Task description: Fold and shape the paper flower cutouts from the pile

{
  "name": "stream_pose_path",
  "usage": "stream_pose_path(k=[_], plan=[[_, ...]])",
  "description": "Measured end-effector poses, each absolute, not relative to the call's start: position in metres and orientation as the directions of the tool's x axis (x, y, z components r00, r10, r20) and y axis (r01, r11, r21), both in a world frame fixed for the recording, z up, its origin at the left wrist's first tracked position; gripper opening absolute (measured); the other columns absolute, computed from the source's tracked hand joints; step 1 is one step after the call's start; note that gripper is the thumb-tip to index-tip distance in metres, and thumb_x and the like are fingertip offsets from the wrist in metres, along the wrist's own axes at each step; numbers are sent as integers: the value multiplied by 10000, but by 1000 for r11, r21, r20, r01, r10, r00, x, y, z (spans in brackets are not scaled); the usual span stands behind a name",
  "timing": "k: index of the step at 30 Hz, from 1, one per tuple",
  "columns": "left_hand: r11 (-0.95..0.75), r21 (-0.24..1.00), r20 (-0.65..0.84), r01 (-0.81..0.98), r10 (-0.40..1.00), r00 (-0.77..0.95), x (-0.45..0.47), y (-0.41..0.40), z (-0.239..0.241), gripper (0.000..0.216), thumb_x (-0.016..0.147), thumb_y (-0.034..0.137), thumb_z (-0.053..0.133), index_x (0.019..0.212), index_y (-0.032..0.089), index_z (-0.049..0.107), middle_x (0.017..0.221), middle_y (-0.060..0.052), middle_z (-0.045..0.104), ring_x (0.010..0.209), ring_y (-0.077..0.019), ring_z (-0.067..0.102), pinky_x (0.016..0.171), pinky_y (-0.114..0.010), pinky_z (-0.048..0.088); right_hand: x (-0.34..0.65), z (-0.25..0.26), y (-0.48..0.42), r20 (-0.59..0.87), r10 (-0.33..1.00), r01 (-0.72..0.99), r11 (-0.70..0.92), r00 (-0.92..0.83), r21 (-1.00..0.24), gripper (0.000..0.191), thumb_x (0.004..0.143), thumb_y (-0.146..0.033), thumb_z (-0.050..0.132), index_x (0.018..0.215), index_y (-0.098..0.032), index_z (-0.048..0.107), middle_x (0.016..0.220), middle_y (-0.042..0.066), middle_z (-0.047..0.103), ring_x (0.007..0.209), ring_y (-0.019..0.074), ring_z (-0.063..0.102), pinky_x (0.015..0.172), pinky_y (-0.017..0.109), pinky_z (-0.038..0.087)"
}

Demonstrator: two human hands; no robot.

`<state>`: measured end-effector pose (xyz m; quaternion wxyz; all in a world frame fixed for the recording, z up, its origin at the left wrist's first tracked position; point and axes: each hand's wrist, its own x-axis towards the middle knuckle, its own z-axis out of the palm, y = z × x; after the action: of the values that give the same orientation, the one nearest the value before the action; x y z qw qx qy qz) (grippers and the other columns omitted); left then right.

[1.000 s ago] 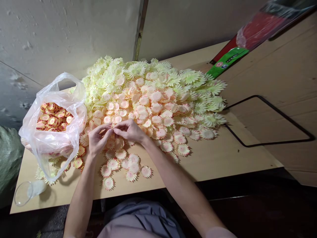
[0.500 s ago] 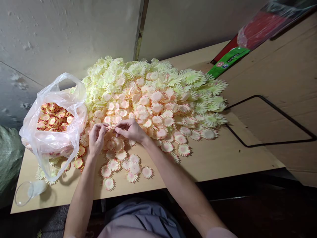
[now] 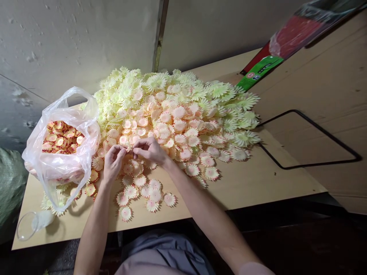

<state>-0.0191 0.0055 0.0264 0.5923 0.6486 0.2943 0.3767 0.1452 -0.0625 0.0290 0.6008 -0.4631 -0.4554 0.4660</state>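
My left hand (image 3: 114, 160) and my right hand (image 3: 150, 151) meet over the near side of a flower heap, fingertips almost touching. Both are closed in a pinch on a small pale artificial flower (image 3: 129, 149), mostly covered by the fingers. Under and behind them lie many pink-tipped cream artificial flowers (image 3: 179, 112). Larger pale green artificial flowers (image 3: 156, 82) are piled along the back. Several loose flowers (image 3: 155, 194) rest on the table between my forearms.
A white plastic bag (image 3: 61, 164) at the left stands open, with red-edged yellow flowers (image 3: 60, 142) inside. Near the front left corner a clear cup (image 3: 27, 226) lies on its side. A bent black rod (image 3: 323, 133) and a cardboard sheet (image 3: 315, 84) are at the right of the table (image 3: 243, 191).
My left hand has turned slightly and its fingertips have come a little closer to my right hand's. The whole view has shifted slightly; the flowers lie as before.
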Motion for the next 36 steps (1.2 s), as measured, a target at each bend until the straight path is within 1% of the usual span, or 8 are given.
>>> stream_pose_path(k=[6,11,16,20,24,27,32,36], plan=[[-199,980,179,-22,821,542,-17,1,31,268,773,404,715,867,169,628,834,-26,624,751,-122,597,707,-231,500,144,30,-63,120,983,-86,133,136,-987,131,746,-252,647,720,-130,686,591,14,661,546,135,620,558,255,496],[-215,977,174,16,833,526,-18,2,29,236,788,388,702,834,164,644,788,-17,630,731,-119,615,693,-225,514,144,33,-63,115,984,-95,128,136,-987,106,720,-233,650,690,-136,680,592,12,660,554,141,624,573,264,496],[-67,992,111,-105,858,502,-19,2,29,238,765,383,723,791,167,626,762,-2,603,710,-117,604,781,-301,565,148,35,-64,166,980,-163,183,112,-969,101,691,-182,604,602,-153,641,574,9,651,596,140,609,645,276,484],[47,980,65,-194,842,536,-18,3,28,225,767,361,725,803,166,618,785,-2,603,741,-119,619,810,-329,578,151,39,-65,212,975,-229,223,72,-948,140,685,-159,581,548,-154,611,641,9,638,658,135,599,713,285,478],[120,970,19,-213,832,555,-18,2,27,223,776,344,719,811,168,587,808,-2,609,762,-111,631,795,-294,573,154,40,-68,218,975,-308,221,45,-925,137,680,-146,592,543,-148,587,714,5,617,627,120,585,671,279,473],[153,964,-2,-217,823,568,-17,1,27,249,790,367,701,824,176,545,783,-2,611,735,-114,627,782,-314,576,155,38,-69,226,973,-333,229,50,-915,129,672,-135,592,543,-144,589,729,15,624,637,121,581,655,272,467],[161,959,-7,-231,834,551,-16,-2,30,285,774,390,707,816,189,509,699,34,534,595,-86,559,696,-311,585,156,33,-66,230,972,-438,231,56,-869,100,628,-121,600,532,-146,608,702,15,628,595,114,551,595,256,461],[186,955,-24,-230,825,564,-15,-6,33,296,767,407,702,809,204,490,684,37,543,598,-109,596,670,-320,588,155,29,-62,235,971,-527,223,45,-820,83,592,-130,603,512,-151,605,667,14,619,570,109,528,558,243,444]])
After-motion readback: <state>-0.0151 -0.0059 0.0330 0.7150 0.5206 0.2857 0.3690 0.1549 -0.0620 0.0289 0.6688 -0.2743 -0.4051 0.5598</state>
